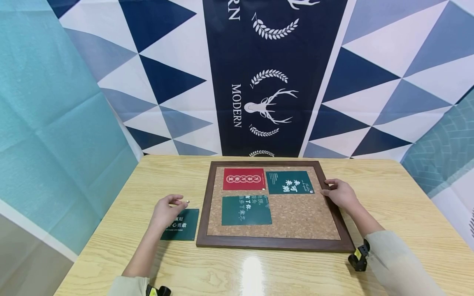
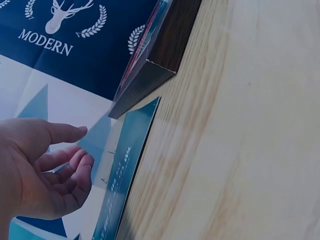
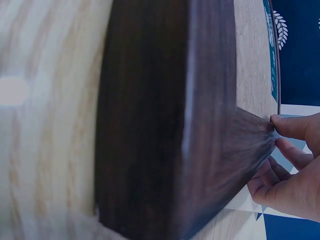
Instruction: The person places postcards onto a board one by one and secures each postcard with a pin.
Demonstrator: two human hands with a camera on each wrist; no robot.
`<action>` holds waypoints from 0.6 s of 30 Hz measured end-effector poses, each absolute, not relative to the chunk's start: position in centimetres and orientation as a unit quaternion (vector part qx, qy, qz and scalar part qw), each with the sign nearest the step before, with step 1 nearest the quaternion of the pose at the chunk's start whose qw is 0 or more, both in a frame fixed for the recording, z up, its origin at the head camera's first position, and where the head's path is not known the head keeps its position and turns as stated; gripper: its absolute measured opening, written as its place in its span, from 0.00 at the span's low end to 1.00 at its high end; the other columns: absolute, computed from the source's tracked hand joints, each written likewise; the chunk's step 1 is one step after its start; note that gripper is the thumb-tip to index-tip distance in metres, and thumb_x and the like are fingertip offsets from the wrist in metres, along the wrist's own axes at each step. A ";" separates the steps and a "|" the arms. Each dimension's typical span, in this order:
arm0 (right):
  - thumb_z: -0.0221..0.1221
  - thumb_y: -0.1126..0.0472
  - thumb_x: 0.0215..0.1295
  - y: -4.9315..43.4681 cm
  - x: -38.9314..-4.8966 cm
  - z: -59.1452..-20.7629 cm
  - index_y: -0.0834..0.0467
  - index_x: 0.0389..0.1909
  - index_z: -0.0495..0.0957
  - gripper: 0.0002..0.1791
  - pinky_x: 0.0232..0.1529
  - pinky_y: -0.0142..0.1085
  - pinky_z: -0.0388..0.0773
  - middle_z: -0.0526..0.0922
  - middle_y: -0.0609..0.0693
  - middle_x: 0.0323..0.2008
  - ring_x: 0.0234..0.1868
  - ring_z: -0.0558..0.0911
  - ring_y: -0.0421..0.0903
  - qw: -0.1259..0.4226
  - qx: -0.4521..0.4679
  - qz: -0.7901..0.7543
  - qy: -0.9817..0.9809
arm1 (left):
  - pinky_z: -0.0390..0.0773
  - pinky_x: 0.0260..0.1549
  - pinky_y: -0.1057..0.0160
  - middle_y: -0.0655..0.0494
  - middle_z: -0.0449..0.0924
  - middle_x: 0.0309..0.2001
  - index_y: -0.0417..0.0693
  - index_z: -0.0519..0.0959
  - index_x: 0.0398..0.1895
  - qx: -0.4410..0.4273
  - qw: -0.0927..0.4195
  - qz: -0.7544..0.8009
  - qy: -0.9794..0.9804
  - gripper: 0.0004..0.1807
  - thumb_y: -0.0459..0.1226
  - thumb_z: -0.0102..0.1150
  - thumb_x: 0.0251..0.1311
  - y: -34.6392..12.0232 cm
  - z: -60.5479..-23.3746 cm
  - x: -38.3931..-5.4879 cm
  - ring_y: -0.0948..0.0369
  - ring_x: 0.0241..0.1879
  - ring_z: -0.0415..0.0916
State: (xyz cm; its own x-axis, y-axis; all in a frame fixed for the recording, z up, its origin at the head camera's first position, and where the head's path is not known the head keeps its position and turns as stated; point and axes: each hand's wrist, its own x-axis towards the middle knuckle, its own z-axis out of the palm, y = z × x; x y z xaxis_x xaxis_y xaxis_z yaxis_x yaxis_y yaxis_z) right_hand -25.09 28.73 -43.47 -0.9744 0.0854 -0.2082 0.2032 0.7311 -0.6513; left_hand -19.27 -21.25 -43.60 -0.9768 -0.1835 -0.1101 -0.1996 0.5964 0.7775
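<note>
Nearest you, the wood-grain table [image 1: 207, 269] runs along your side of the framed cork board [image 1: 296, 218], and a black wrist camera [image 1: 357, 260] on your right arm shows just off the board's near right corner. Left of the board, here's your left hand [image 1: 166, 211]: fingers loosely curled, thumb apart, nothing seen in its grasp, poised over a dark green card [image 1: 180, 232] with white Chinese characters, lying on the table just beside the board. Right by those fingertips, a small silver tack [image 1: 187, 201]; whether they touch it, you cannot tell. Over at the board's right edge, your right hand [image 1: 340, 194] is pinching the brown frame [image 1: 274, 243], thumb on top. On the board's near left, a green postcard [image 1: 229, 213]; farther up that side, a red postcard [image 1: 242, 186], and at the board's far right, a teal postcard [image 1: 277, 188], those two each tacked at the near right corner. And beyond the board, a blue-and-white hanging [image 1: 263, 53] reads MODERN beside a stag's head.
</note>
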 end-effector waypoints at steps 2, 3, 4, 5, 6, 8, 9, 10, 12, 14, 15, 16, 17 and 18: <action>0.52 0.59 0.67 28.7 -25.1 -43.5 0.70 0.65 0.58 0.30 0.44 0.50 0.75 0.66 0.74 0.55 0.51 0.72 0.65 0.082 0.078 -0.357 0.927 | 0.72 0.28 0.67 0.45 0.77 0.42 0.38 0.74 0.55 -0.108 0.006 0.436 0.893 0.22 0.40 0.58 0.59 -21.3 -43.6 -19.3 0.57 0.35 0.75; 0.52 0.59 0.67 28.7 -25.1 -43.5 0.70 0.65 0.59 0.30 0.44 0.50 0.75 0.66 0.74 0.55 0.51 0.72 0.65 0.082 0.079 -0.357 0.927 | 0.72 0.28 0.67 0.44 0.77 0.43 0.38 0.74 0.55 -0.108 0.005 0.435 0.894 0.21 0.40 0.58 0.60 -21.4 -43.6 -19.3 0.57 0.35 0.75; 0.52 0.59 0.67 28.7 -25.2 -43.4 0.70 0.65 0.58 0.30 0.44 0.50 0.75 0.66 0.74 0.55 0.51 0.72 0.65 0.082 0.079 -0.356 0.927 | 0.72 0.28 0.67 0.44 0.77 0.43 0.38 0.74 0.55 -0.109 0.002 0.434 0.895 0.21 0.39 0.58 0.60 -21.4 -43.6 -19.3 0.57 0.35 0.75; 0.52 0.59 0.67 28.7 -25.2 -43.4 0.70 0.65 0.58 0.30 0.44 0.50 0.75 0.66 0.74 0.55 0.51 0.72 0.65 0.083 0.079 -0.356 0.927 | 0.73 0.29 0.67 0.44 0.77 0.43 0.38 0.74 0.54 -0.110 0.000 0.432 0.895 0.21 0.39 0.57 0.60 -21.5 -43.7 -19.3 0.56 0.36 0.75; 0.52 0.59 0.67 28.7 -25.2 -43.4 0.70 0.65 0.58 0.30 0.43 0.50 0.75 0.66 0.74 0.55 0.50 0.72 0.64 0.083 0.080 -0.356 0.927 | 0.73 0.29 0.66 0.44 0.77 0.43 0.37 0.74 0.54 -0.112 -0.002 0.429 0.896 0.20 0.39 0.57 0.60 -21.5 -43.7 -19.3 0.56 0.36 0.75; 0.52 0.59 0.67 28.7 -25.1 -43.4 0.70 0.65 0.58 0.30 0.43 0.49 0.76 0.66 0.73 0.55 0.50 0.72 0.64 0.084 0.081 -0.356 0.927 | 0.75 0.32 0.64 0.44 0.77 0.42 0.37 0.75 0.54 -0.116 -0.006 0.423 0.899 0.20 0.38 0.57 0.61 -21.5 -43.8 -19.4 0.55 0.38 0.76; 0.52 0.59 0.67 28.7 -25.1 -43.4 0.70 0.65 0.58 0.30 0.43 0.49 0.76 0.66 0.73 0.55 0.50 0.72 0.64 0.084 0.080 -0.356 0.927 | 0.75 0.33 0.63 0.44 0.77 0.42 0.37 0.75 0.53 -0.119 -0.009 0.419 0.900 0.19 0.37 0.57 0.60 -21.5 -43.9 -19.4 0.54 0.38 0.76; 0.52 0.59 0.67 28.7 -25.1 -43.4 0.70 0.65 0.58 0.30 0.42 0.49 0.76 0.66 0.73 0.54 0.50 0.72 0.64 0.084 0.081 -0.356 0.927 | 0.76 0.35 0.61 0.44 0.77 0.42 0.36 0.75 0.53 -0.121 -0.010 0.416 0.901 0.19 0.37 0.57 0.60 -21.5 -44.0 -19.5 0.54 0.39 0.76; 0.52 0.59 0.67 28.7 -25.1 -43.4 0.71 0.65 0.58 0.30 0.42 0.48 0.76 0.66 0.73 0.54 0.50 0.72 0.64 0.083 0.081 -0.355 0.928 | 0.76 0.38 0.58 0.44 0.77 0.41 0.36 0.75 0.52 -0.125 -0.012 0.411 0.903 0.19 0.36 0.57 0.60 -21.6 -44.1 -19.6 0.53 0.40 0.77; 0.52 0.59 0.67 28.7 -25.1 -43.5 0.70 0.65 0.58 0.30 0.42 0.48 0.76 0.66 0.74 0.54 0.50 0.72 0.64 0.082 0.082 -0.354 0.928 | 0.77 0.41 0.55 0.44 0.77 0.41 0.36 0.75 0.52 -0.126 -0.014 0.403 0.906 0.18 0.35 0.56 0.60 -21.7 -44.3 -19.8 0.52 0.42 0.77; 0.52 0.59 0.67 28.7 -25.1 -43.5 0.70 0.65 0.58 0.30 0.41 0.48 0.76 0.66 0.74 0.54 0.50 0.72 0.64 0.081 0.081 -0.354 0.928 | 0.77 0.41 0.54 0.43 0.77 0.41 0.35 0.75 0.52 -0.127 -0.014 0.400 0.907 0.18 0.35 0.56 0.60 -21.8 -44.4 -19.9 0.51 0.42 0.77; 0.52 0.59 0.67 28.7 -25.1 -43.5 0.70 0.65 0.58 0.30 0.41 0.48 0.76 0.66 0.74 0.55 0.50 0.72 0.64 0.081 0.081 -0.353 0.929 | 0.77 0.42 0.54 0.43 0.78 0.42 0.35 0.75 0.52 -0.127 -0.013 0.398 0.908 0.18 0.35 0.56 0.60 -21.9 -44.5 -19.9 0.51 0.43 0.78; 0.52 0.59 0.67 28.7 -25.1 -43.5 0.70 0.65 0.58 0.30 0.42 0.48 0.76 0.65 0.74 0.55 0.50 0.72 0.64 0.081 0.081 -0.353 0.928 | 0.77 0.42 0.54 0.43 0.78 0.42 0.35 0.75 0.52 -0.126 -0.014 0.395 0.910 0.18 0.35 0.55 0.60 -22.0 -44.6 -20.0 0.51 0.43 0.78; 0.52 0.59 0.67 28.7 -25.1 -43.5 0.70 0.65 0.58 0.30 0.42 0.48 0.76 0.65 0.74 0.55 0.50 0.72 0.64 0.082 0.080 -0.353 0.928 | 0.77 0.43 0.53 0.43 0.78 0.42 0.35 0.75 0.52 -0.126 -0.014 0.392 0.911 0.18 0.34 0.55 0.60 -22.1 -44.7 -20.0 0.50 0.43 0.78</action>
State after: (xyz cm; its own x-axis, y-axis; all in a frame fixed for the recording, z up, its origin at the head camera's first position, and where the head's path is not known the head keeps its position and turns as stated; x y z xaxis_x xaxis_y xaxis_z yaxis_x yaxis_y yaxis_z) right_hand -25.12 28.74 -43.49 -0.9737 0.0912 -0.2089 0.2070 0.7375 -0.6428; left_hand -20.02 -22.12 -44.66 -0.9679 -0.2404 -0.0741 -0.2190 0.6607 0.7180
